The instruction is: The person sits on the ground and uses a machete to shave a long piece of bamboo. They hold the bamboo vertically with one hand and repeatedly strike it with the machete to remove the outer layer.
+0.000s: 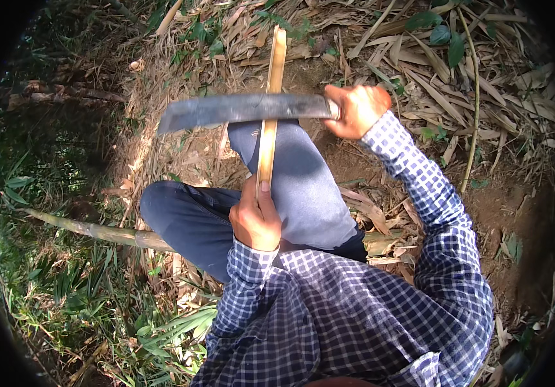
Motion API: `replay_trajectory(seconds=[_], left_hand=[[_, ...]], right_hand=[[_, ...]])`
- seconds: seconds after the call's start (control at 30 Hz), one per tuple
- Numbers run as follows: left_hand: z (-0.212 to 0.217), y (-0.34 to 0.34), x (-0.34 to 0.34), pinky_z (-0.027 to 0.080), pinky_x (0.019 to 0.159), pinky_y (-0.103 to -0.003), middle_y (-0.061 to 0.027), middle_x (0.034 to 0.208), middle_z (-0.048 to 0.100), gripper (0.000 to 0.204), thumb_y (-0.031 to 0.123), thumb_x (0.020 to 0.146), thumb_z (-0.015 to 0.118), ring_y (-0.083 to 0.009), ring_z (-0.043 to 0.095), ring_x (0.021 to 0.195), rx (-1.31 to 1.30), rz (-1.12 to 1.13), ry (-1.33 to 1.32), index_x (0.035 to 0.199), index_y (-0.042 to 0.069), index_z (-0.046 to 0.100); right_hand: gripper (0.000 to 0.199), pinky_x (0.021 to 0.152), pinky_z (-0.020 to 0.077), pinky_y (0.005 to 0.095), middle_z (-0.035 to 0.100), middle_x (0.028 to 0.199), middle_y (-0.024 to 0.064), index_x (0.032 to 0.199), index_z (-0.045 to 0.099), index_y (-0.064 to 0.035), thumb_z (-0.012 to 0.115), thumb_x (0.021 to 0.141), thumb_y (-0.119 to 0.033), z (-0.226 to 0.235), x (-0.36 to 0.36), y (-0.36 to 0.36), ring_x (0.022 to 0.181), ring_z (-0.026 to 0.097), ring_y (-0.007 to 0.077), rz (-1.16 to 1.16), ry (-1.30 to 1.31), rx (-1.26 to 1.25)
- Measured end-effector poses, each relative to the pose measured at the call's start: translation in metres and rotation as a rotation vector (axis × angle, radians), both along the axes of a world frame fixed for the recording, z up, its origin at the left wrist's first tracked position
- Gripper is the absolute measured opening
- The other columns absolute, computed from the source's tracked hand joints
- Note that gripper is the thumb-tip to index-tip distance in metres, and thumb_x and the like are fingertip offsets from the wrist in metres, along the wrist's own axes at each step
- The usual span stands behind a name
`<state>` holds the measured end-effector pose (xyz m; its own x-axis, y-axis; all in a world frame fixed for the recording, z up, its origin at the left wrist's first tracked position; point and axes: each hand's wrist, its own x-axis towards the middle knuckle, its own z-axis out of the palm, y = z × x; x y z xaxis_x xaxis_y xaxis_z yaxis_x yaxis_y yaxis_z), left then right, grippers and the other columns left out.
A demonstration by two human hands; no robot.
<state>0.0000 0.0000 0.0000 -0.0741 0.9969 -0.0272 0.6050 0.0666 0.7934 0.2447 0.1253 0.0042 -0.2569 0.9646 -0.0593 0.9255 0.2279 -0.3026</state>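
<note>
My left hand [255, 216] is closed round the near end of a split bamboo strip [267, 151], thumb along its top. The pale strip points away from me, over my knee, its far end above the ground litter. In my right hand [357, 111] is the handle of a machete [226, 111], mostly hidden by my fingers. Its long dark blade runs leftward from that hand and lies across the strip at about mid-length. Whether the edge bites into the bamboo cannot be seen.
A bamboo pole [106, 232] lies on the ground to the left, passing behind my legs. Dry bamboo leaves [432, 97] cover the ground at the upper right, near a thin upright stem [475, 97]. Green undergrowth [51, 290] grows on the left.
</note>
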Motion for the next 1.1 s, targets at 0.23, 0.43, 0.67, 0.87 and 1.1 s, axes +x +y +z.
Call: replay_trajectory(seconds=[0.23,0.43,0.67,0.87,1.1], left_hand=[[-0.010,0.006,-0.004,0.041,0.048,-0.038,-0.0120,0.059,0.054,0.023,0.015,0.100,0.048,-0.0247,0.057,0.050,0.054,-0.011,0.018,0.103,-0.002,0.064],[-0.001,0.005,-0.005,0.043,0.050,-0.038,-0.0144,0.064,0.058,0.024,0.015,0.100,0.047,-0.0277,0.059,0.053,0.010,-0.026,-0.009,0.106,-0.002,0.064],[0.001,0.001,-0.001,0.027,0.045,-0.023,0.0046,0.055,0.040,0.029,0.021,0.104,0.047,-0.0027,0.035,0.048,-0.189,0.004,-0.389,0.102,-0.001,0.065],[0.000,0.000,-0.002,0.026,0.044,-0.022,0.0049,0.055,0.041,0.030,0.023,0.104,0.047,-0.0021,0.035,0.047,-0.201,0.013,-0.431,0.101,-0.002,0.064],[-0.003,-0.001,-0.004,0.024,0.042,-0.021,0.0055,0.054,0.040,0.030,0.023,0.104,0.047,-0.0018,0.033,0.046,-0.208,0.005,-0.497,0.102,-0.001,0.063]], right_hand=[[0.024,0.065,0.0554,0.0488,0.065,0.066,0.0171,0.088,0.062,-0.0083,0.068,0.075,-0.028,-0.007,0.001,0.020,0.065,0.067,0.0374,-0.019,0.068,0.033],[0.031,0.060,0.0562,0.0414,0.067,0.065,0.0119,0.090,0.066,-0.0017,0.067,0.077,-0.030,-0.026,0.026,0.069,0.060,0.067,0.0261,-0.286,0.166,0.146],[0.024,0.055,0.0522,0.0440,0.064,0.062,0.0111,0.080,0.059,-0.0132,0.070,0.073,-0.033,-0.005,-0.008,-0.036,0.058,0.066,0.0326,0.033,0.163,0.026],[0.025,0.053,0.0519,0.0453,0.063,0.059,0.0095,0.078,0.055,-0.0139,0.071,0.072,-0.032,0.000,-0.015,-0.033,0.056,0.065,0.0328,0.017,-0.033,-0.013],[0.022,0.054,0.0521,0.0474,0.061,0.056,0.0101,0.081,0.059,-0.0152,0.069,0.074,-0.033,0.004,-0.013,-0.035,0.057,0.065,0.0338,0.090,-0.064,-0.061]])
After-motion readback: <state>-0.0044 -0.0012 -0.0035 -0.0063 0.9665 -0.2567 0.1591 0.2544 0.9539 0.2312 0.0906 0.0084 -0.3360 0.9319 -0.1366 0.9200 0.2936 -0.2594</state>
